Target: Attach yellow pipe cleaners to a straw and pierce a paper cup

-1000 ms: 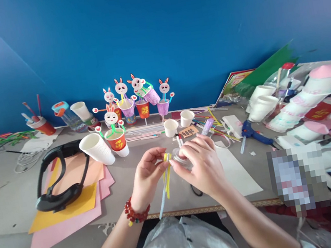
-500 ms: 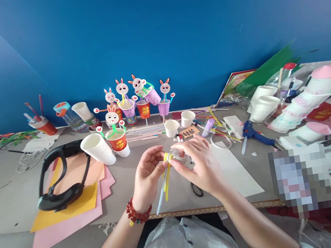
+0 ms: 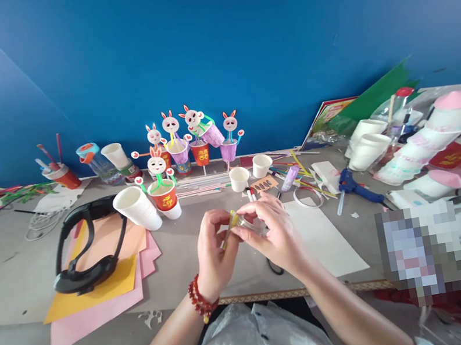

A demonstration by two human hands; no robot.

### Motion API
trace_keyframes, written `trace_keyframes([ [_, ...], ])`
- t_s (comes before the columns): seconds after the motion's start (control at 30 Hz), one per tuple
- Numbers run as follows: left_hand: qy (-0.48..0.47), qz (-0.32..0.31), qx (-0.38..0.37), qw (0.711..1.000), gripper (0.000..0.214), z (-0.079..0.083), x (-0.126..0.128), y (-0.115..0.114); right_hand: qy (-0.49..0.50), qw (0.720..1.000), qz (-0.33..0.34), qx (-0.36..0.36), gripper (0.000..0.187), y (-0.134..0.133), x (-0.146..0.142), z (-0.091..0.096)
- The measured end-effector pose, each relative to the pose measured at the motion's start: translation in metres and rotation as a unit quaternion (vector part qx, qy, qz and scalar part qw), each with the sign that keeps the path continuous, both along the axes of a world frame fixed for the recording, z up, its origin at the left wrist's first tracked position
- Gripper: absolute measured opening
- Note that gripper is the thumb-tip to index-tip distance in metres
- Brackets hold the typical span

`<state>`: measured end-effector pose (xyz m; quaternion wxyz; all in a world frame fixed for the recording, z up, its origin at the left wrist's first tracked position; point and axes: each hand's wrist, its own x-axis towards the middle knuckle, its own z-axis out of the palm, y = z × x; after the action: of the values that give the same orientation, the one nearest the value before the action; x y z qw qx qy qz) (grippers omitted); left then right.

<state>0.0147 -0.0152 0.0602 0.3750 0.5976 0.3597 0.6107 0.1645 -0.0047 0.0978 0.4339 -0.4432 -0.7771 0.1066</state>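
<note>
My left hand (image 3: pixel 213 250), with a red bead bracelet at the wrist, is closed round a bundle of yellow and pale straws (image 3: pixel 229 225), pinching them near the top. My right hand (image 3: pixel 273 235) is closed on a roll of clear tape (image 3: pixel 251 223) pressed against the straws. Both hands meet above the grey table (image 3: pixel 10 280), close to its front edge. Most of the straws' length is hidden behind my left hand.
Black goggles (image 3: pixel 86 246) lie on coloured paper sheets (image 3: pixel 95 289) to the left. White paper cups (image 3: pixel 136 208) and bunny cup figures (image 3: pixel 196 140) stand behind. A white sheet (image 3: pixel 324 233), a blue glue gun (image 3: pixel 354 184), stacked cups (image 3: pixel 365 147) and cables fill the right.
My left hand has turned and drawn the straws up, so their hanging ends no longer show below it. Both hands have closed in tighter together.
</note>
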Motion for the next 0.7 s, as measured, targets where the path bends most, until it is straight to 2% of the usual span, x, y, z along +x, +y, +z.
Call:
trace_keyframes([
  [0.1, -0.021, 0.038, 0.010, 0.999, 0.018, 0.000, 0.000, 0.003, 0.014, 1.000, 0.012, -0.005, 0.022, -0.004, 0.002, 0.001],
  [0.23, 0.007, 0.066, 0.007, 0.998, 0.021, 0.000, -0.002, 0.006, 0.011, 1.000, 0.014, 0.023, 0.014, -0.007, 0.004, 0.002],
  [0.4, 0.074, 0.121, 0.055, 0.988, 0.016, 0.002, -0.003, 0.005, -0.015, 0.999, 0.000, 0.049, 0.011, -0.010, 0.003, 0.005],
  [0.7, 0.070, 0.175, 0.101, 0.977, 0.016, 0.000, 0.001, 0.003, -0.035, 0.995, -0.045, 0.075, 0.011, -0.018, -0.009, 0.008],
])
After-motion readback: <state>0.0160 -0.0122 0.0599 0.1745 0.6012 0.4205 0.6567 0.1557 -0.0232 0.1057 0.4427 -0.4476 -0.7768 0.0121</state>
